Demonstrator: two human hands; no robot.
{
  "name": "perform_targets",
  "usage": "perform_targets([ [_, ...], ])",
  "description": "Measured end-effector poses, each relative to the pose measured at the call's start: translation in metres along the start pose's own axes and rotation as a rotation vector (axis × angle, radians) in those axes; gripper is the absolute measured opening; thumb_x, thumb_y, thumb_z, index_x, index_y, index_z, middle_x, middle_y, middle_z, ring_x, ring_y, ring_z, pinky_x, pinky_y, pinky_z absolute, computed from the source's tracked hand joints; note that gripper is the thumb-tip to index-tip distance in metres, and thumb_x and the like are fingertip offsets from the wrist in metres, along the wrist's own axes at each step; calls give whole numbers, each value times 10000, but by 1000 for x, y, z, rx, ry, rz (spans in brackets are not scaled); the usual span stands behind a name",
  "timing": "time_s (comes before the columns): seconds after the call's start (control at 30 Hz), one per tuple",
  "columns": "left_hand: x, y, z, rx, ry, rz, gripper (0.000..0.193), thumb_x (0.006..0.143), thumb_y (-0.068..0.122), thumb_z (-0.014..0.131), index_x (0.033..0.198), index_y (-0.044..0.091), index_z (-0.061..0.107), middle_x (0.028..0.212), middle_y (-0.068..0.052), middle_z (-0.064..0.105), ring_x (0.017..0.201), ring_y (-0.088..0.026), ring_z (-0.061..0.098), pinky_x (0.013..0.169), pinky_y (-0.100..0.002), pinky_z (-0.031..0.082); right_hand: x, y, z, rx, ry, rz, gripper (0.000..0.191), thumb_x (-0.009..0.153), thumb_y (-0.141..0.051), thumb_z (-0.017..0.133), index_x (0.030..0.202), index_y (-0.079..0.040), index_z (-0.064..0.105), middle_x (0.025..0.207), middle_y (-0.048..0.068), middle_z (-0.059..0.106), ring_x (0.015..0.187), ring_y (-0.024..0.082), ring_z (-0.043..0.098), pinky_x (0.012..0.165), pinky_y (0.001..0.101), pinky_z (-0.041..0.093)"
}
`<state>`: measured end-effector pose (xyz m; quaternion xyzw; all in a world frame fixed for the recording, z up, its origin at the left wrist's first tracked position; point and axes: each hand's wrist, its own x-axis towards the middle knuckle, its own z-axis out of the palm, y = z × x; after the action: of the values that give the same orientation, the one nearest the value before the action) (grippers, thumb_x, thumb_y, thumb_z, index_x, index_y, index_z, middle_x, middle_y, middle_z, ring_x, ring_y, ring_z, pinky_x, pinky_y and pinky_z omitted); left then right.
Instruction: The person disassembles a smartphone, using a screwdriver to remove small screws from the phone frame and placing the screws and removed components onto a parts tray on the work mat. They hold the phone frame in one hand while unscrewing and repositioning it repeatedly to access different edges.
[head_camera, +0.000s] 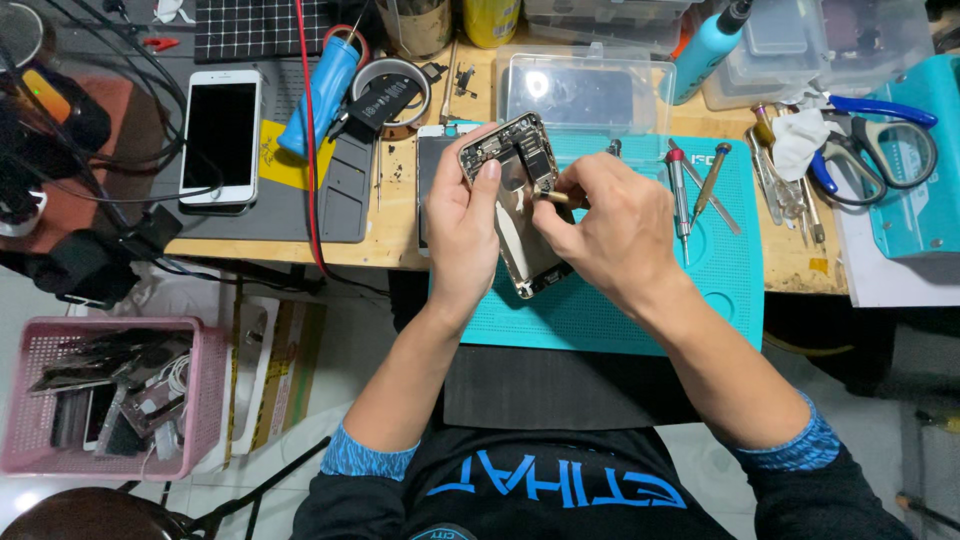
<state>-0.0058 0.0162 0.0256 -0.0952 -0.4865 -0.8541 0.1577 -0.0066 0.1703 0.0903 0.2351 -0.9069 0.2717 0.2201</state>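
Pink plastic basket (205, 395) on the floor at my left holds a jumble of phone parts and cables. Clear lidded boxes (585, 90) sit at the back of the surface (395, 235); I cannot make out their contents. My left hand (462, 225) grips the opened phone (520, 200) over the teal mat (720, 270). My right hand (600, 225) pinches a small tool (555, 197), its tip hidden among the phone's parts.

A white phone (220, 135), blue-handled scissors (880, 135) and a pink basket (30, 440) lie around.
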Motion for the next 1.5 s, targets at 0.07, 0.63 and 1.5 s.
perform_targets([
  [0.07,-1,1,-1,-23,-3,-14,299,1135,33,480,1423,-41,514,1319,-103,653,1202,-131,623,1097,-294,494,0,0,0,-7,-2,5,240,860,-200,831,847,-39,654,821,117,697,704,290,691,618,401,541],
  [0.63,0,2,-3,2,6,-6,307,1130,12,479,1430,-44,509,1324,-105,648,1219,-134,617,1118,-293,482,1,-1,-3,-64,-13,46,250,822,-209,826,826,-28,653,802,128,690,676,315,669,603,428,519],
  [1.5,-3,14,15,143,25,49,321,1153,5,474,1472,-32,487,1305,-113,672,1145,-135,666,1068,-293,543,-8,0,-17,76,-11,39,215,826,-151,816,882,-6,668,833,130,708,701,270,702,647,364,563],
])
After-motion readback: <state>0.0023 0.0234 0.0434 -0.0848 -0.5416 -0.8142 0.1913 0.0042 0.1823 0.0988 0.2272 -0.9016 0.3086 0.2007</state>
